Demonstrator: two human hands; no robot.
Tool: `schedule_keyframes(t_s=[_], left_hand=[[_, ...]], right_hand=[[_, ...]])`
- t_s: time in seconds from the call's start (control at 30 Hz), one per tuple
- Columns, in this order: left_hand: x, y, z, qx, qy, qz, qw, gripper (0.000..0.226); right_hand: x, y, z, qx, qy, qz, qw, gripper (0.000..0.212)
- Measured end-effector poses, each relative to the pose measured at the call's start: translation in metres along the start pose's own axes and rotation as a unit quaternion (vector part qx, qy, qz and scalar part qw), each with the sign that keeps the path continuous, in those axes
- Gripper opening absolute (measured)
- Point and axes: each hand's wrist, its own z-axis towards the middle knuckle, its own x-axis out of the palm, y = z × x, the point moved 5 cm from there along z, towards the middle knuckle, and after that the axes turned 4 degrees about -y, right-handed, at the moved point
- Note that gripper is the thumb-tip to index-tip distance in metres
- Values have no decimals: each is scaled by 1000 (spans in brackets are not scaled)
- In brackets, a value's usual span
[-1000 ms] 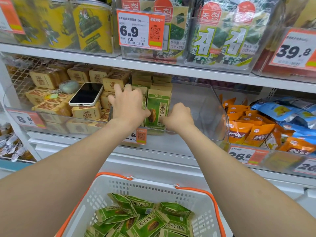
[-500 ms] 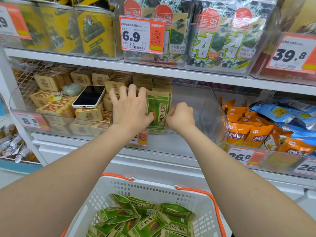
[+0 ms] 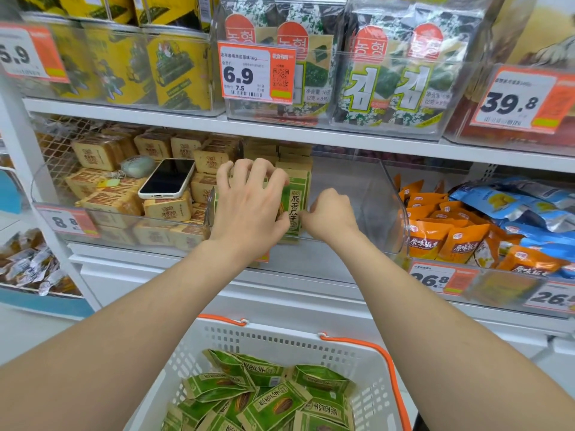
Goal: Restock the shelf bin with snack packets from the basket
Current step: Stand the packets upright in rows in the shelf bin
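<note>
– Left hand [image 3: 249, 209] first: how does it sit?
– Arched over an upright row of green sunflower-seed packets [image 3: 297, 209]. Its fingers curl across their tan top edges and the thumb lies on the front face, so it grips the row. The bare forearm reaches up from the lower left.
– And the right hand [image 3: 331, 217]?
– Loosely balled, knuckles toward the camera, thumb against the front packet's right edge. Its back hides the fingertips, so I cannot tell whether it pinches the packet or only touches it.
– Where do those packets stand?
– Inside the clear plastic shelf bin [image 3: 357, 213], near its left wall. The bin is smooth, with a rounded right corner.
– What are the packets like?
– Flat and matte like paper, green-faced with tan borders.
– What about the basket?
– It's a white perforated plastic basket [image 3: 280, 340] with orange handles, below the arms. Loose green packets [image 3: 273, 402] of the same kind lie jumbled in it.
– And to either side?
– The bin to the left holds blocky tan packs [image 3: 102, 157], with a white-cased phone [image 3: 168, 178] lying on them. Glossy orange pouches [image 3: 435, 241] fill the bin to the right.
</note>
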Motion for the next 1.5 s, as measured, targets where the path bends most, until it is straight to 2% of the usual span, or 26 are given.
schedule_keyframes(t_s=[0.07, 0.13, 0.2, 0.3, 0.37, 0.47, 0.57, 0.73, 0.8, 0.87, 0.9, 0.97, 1.1, 1.23, 1.5], left_hand=[[-8, -5, -2, 21, -18, -15, 999, 29], [-16, -10, -8, 49, -31, -39, 998, 16], [-20, -12, -18, 50, -8, -71, 996, 17], [-10, -13, -46, -6, 117, -64, 991, 24], [6, -19, -73, 13, 229, -15, 973, 29], [25, -29, -117, 61, 369, 16, 927, 26], [38, -40, -166, 109, 491, 29, 864, 26], [61, -44, -257, 175, 669, -1, 723, 19], [67, -44, -286, 205, 689, 4, 695, 26], [69, -46, -310, 222, 702, 10, 676, 41], [69, -48, -321, 228, 705, 11, 671, 40], [71, -52, -340, 237, 696, 2, 678, 44], [73, -57, -371, 229, 708, -16, 668, 72], [74, -61, -376, 191, 719, -46, 667, 77], [75, -60, -379, 241, 710, 20, 661, 99]], right_hand=[[-14, 10, -14, -66, -57, -31, 996, 13], [-29, 24, -33, -163, -117, -40, 979, 17], [-39, 34, -57, -227, -134, -57, 963, 17], [-41, 34, -95, -260, -99, -98, 956, 11], [-32, 25, -117, -262, -42, -158, 951, 13], [-7, 3, -144, -246, 79, -251, 933, 18], [18, -18, -174, -258, 177, -310, 898, 7], [55, -42, -221, -317, 252, -375, 834, 3], [71, -47, -239, -341, 271, -379, 817, 9], [86, -50, -254, -355, 296, -379, 802, 11], [92, -50, -261, -362, 305, -378, 796, 12], [101, -50, -270, -376, 323, -377, 783, 11], [109, -53, -276, -389, 355, -379, 761, 8], [112, -62, -271, -369, 386, -384, 753, 9], [120, -76, -264, -337, 410, -397, 748, 6]])
